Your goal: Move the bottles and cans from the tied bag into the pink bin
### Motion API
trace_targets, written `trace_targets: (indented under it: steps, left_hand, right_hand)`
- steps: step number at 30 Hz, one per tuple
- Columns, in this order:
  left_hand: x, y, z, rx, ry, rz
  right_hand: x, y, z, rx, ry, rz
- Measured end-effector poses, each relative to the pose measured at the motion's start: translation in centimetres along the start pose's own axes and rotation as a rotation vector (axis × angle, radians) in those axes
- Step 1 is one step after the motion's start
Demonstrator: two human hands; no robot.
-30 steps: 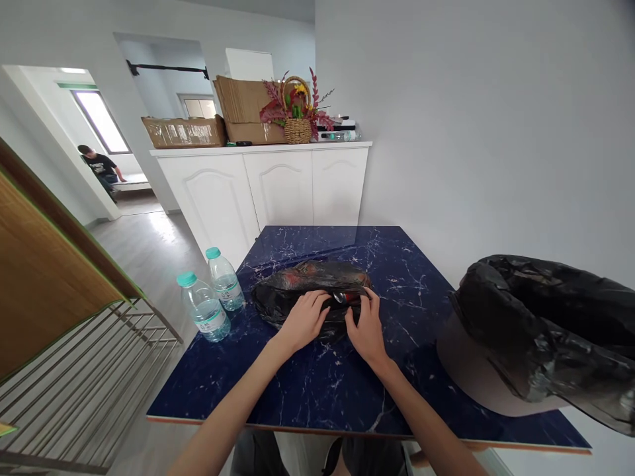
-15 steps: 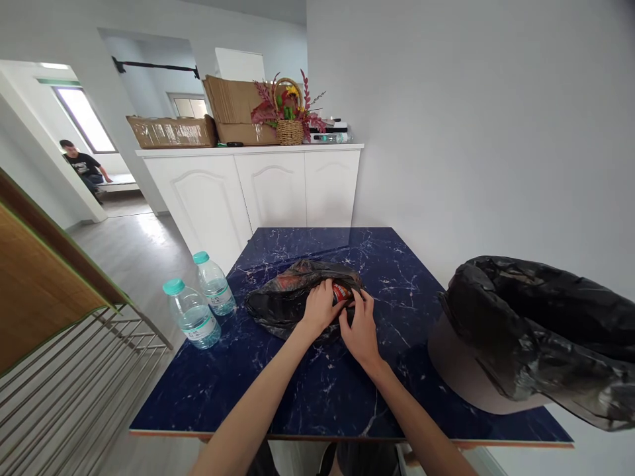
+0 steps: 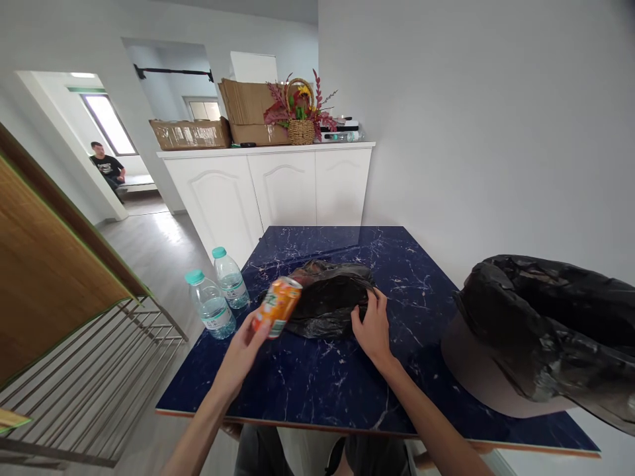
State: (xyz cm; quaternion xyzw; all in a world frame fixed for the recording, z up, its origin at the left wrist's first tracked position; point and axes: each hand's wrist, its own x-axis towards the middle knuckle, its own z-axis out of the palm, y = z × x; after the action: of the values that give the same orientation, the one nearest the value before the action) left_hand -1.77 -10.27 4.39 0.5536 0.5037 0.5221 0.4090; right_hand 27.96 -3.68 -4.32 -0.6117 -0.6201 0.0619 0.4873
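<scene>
Head view: an orange drink can [image 3: 276,305] is now held clear of the black plastic bag [image 3: 330,297], just to the bag's left and raised above the blue marbled table [image 3: 317,390], tilted with its top away from the person. Half a second ago a can end was only peeking from the bag between both hands, so a can has been drawn out and the bag lies flatter; the work appears to be emptying the bag. The left hand [image 3: 243,350] is closed around the can's lower half, fingers wrapped under it. The right hand [image 3: 373,325] is pressed on the bag's right edge, fingers curled onto the plastic, seemingly pinning it. Two water bottles [image 3: 218,301] stand further left of the bag, near the table edge. A bin lined with black plastic [image 3: 540,330] sits well to the bag's right, partly cut off by the frame. Whether anything remains inside the bag cannot be told; the can's label is too blurred to read.
</scene>
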Motion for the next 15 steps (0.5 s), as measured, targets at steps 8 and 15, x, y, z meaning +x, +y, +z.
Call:
trace_targets:
  steps: [8,15]
  left_hand:
    - [-6.5,-1.2,-6.2,-0.310,0.339,-0.237]
    - [-5.9,-2.2,-9.6,0.579,0.567,-0.120]
  right_hand:
    - [-0.2,0.2,-0.1,-0.007,-0.024,0.027]
    - [-0.2,0.1,-0.1,-0.008,-0.035,0.022]
